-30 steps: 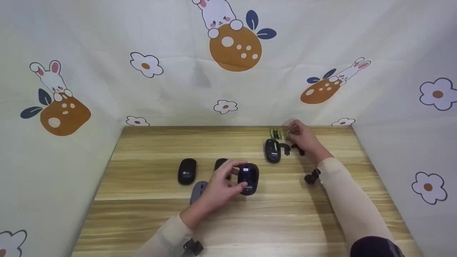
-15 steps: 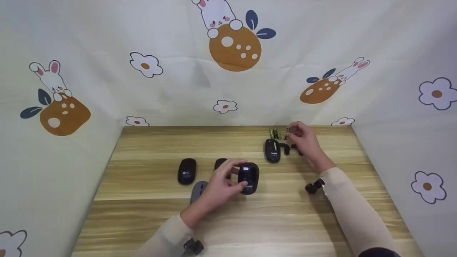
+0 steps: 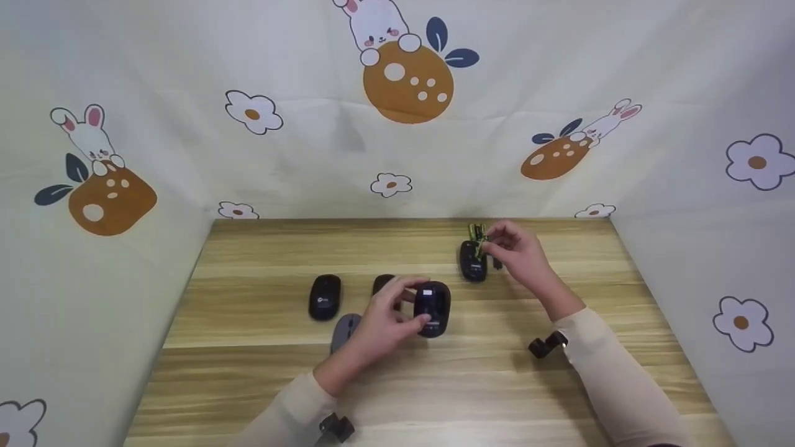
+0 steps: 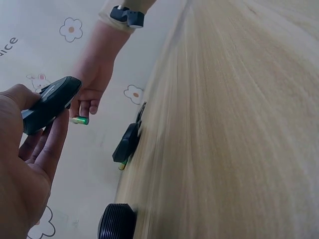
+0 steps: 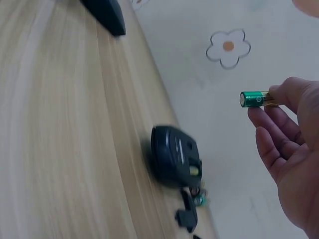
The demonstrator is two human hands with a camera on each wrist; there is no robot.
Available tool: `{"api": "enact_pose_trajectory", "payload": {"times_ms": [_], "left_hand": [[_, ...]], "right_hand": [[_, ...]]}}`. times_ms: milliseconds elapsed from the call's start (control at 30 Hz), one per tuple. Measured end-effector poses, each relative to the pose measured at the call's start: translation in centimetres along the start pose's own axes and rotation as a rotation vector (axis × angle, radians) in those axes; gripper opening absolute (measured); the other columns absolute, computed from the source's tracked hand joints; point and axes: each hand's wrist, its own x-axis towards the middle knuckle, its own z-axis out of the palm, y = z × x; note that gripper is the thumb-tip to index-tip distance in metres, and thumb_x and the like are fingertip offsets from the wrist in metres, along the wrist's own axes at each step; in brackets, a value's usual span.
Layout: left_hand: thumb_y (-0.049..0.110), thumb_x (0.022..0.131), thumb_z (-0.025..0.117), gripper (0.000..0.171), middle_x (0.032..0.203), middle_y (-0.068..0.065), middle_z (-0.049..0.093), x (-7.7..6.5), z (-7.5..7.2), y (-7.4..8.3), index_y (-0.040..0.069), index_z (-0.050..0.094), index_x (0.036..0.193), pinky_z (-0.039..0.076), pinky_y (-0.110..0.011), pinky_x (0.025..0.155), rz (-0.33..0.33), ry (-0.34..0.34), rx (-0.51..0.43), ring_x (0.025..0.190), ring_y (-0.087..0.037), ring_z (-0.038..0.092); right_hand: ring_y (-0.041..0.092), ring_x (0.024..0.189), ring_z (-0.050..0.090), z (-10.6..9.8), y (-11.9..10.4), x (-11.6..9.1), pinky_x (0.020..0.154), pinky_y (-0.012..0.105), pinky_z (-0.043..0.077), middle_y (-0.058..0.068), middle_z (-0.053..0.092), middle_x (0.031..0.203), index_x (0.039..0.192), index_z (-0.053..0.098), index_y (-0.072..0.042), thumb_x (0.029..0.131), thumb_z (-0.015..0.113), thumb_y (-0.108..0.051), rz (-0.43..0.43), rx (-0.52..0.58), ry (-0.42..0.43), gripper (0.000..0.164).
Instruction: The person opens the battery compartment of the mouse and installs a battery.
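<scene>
My left hand grips a black computer mouse by its sides, raised above the table with its underside toward the head camera. Between thumb and fingertips, my right hand pinches a green-and-gold battery. That battery is up off the table and overlaps a second black mouse in the head view. This second mouse lies underside up, a battery showing in its bay. Just behind it lie several loose batteries. A curved black battery cover lies beside it, partly hidden by my right hand in the head view.
To the left on the wooden table are a black mouse and a grey mouse. Another black mouse is partly covered by my left hand. Patterned cloth walls off the back and sides.
My right hand has come left and nearer from the back of the table, carrying the battery toward the second mouse. The left hand and its mouse stay in place.
</scene>
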Motion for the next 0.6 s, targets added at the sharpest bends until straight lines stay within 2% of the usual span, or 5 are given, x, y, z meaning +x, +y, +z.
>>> {"api": "enact_pose_trajectory", "payload": {"times_ms": [133, 267, 600], "left_hand": [[0.003, 0.090, 0.088, 0.063, 0.137, -0.006, 0.064, 0.0, 0.0, -0.1, 0.020, 0.067, 0.147, 0.069, -0.035, 0.077, 0.001, 0.001, 0.000, 0.114, -0.026, 0.070], [0.003, 0.090, 0.088, 0.062, 0.137, -0.005, 0.064, 0.0, 0.0, -0.1, 0.021, 0.067, 0.147, 0.069, -0.035, 0.077, -0.008, 0.002, -0.002, 0.114, -0.025, 0.070], [0.004, 0.093, 0.088, 0.061, 0.137, -0.008, 0.064, 0.1, 0.1, -0.3, 0.019, 0.067, 0.148, 0.070, -0.036, 0.076, 0.033, -0.009, -0.032, 0.113, -0.026, 0.071]], "right_hand": [[0.014, 0.083, 0.070, 1.0, -1.6, -0.7, 0.065, 0.022, 0.058, 0.012, 0.075, 0.098, 0.111, 0.073, 0.006, 0.099, 0.080, 0.000, -0.011, 0.005, -0.036, 0.016], [0.016, 0.091, 0.071, 1.9, -3.0, -1.3, 0.078, 0.023, 0.060, 0.014, 0.075, 0.101, 0.111, 0.074, 0.006, 0.098, 0.081, 0.001, -0.033, 0.021, -0.068, 0.016], [0.016, 0.089, 0.073, 3.5, -5.3, -2.6, 0.078, 0.024, 0.063, 0.016, 0.076, 0.101, 0.110, 0.075, 0.003, 0.098, 0.082, 0.001, -0.084, 0.083, -0.128, 0.015]]}}
